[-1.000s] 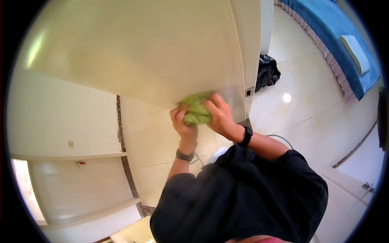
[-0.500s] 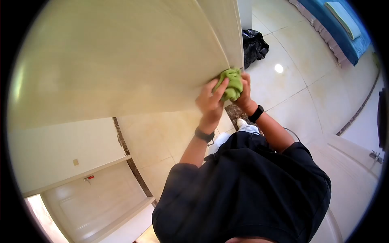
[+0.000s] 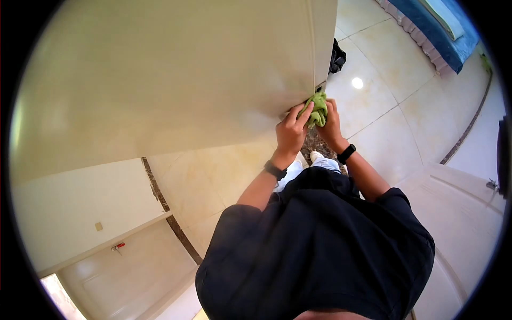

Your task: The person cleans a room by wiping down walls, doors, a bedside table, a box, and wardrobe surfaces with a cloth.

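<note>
A crumpled green cloth (image 3: pixel 319 111) is bunched between my two hands at the edge of a large cream upright surface (image 3: pixel 202 69); whether this is a wall or a door I cannot tell. My left hand (image 3: pixel 291 132) is closed on the cloth from the left, its fingers over the front of the bundle. On the other side, my right hand (image 3: pixel 332 124) grips the cloth, with part of its fingers hidden behind it. A small dark slot shows in the edge just above the cloth. Each wrist wears a black band.
Beyond the edge a black plastic bag (image 3: pixel 337 57) lies on the tiled floor (image 3: pixel 378 106). A bed with a blue cover (image 3: pixel 453 45) stands at the upper right. White doors (image 3: pixel 128 264) are at lower left and right. Dark marble strip (image 3: pixel 316 143) lies by my feet.
Both hands and the cloth have shifted slightly right in view, staying at the edge. The view has turned a little, and more of the black bag is hidden behind the cream surface.
</note>
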### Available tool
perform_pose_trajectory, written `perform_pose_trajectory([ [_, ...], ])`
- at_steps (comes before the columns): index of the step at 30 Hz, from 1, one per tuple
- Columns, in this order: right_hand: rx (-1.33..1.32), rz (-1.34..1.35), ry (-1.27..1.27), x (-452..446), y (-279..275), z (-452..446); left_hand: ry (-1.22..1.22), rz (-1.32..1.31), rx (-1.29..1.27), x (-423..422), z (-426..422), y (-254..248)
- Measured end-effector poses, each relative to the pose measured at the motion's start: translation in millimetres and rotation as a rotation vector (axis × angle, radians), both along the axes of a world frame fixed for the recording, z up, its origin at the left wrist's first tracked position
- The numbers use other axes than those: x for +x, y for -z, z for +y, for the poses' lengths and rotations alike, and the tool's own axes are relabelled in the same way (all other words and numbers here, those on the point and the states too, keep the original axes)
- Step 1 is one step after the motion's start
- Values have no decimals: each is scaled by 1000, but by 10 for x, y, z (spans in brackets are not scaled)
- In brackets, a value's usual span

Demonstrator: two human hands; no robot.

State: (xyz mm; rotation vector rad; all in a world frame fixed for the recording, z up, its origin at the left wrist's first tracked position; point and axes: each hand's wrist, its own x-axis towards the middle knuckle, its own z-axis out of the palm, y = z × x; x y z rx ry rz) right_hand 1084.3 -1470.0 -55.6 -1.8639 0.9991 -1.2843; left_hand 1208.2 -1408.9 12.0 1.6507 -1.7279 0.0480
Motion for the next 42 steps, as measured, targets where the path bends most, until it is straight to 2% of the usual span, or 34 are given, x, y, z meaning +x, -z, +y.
perform_pose_trajectory([
  [5, -193, 8, 35, 300, -616, 322, 27, 89, -77, 357, 407, -335],
  [7, -229, 9, 34, 483, -783, 517, 11, 44, -143, 543, 602, -491],
  [10, -212, -44, -32, 785, -791, 816, -27, 9, -168, 829, 924, -509],
  [14, -126, 81, -94, 944, -605, 1097, 16, 11, -149, 1108, 1170, -254],
  [17, 51, 147, -49, 990, -328, 1290, 70, -22, 43, 1149, 1266, -68],
  [21, 237, 227, -45, 792, -142, 1536, 122, 216, 310, 1043, 1357, 129],
  [24, 322, 276, 18, 462, -95, 1715, 284, 245, 399, 876, 1366, 179],
  [30, 310, 307, 237, -667, -440, 2315, 736, 318, 487, 14, 1338, 151],
  [32, 265, 382, 360, -1088, -557, 2621, 946, 308, 581, -443, 1396, -35],
  [35, 224, 409, 605, -1664, -684, 3095, 1237, 334, 688, -1226, 1492, -65],
  [36, 232, 421, 681, -1862, -710, 3259, 1288, 365, 794, -1497, 1556, -146],
  [42, 176, 350, 1190, -2894, -1054, 4352, 1612, 164, 747, -3197, 2197, -438],
])
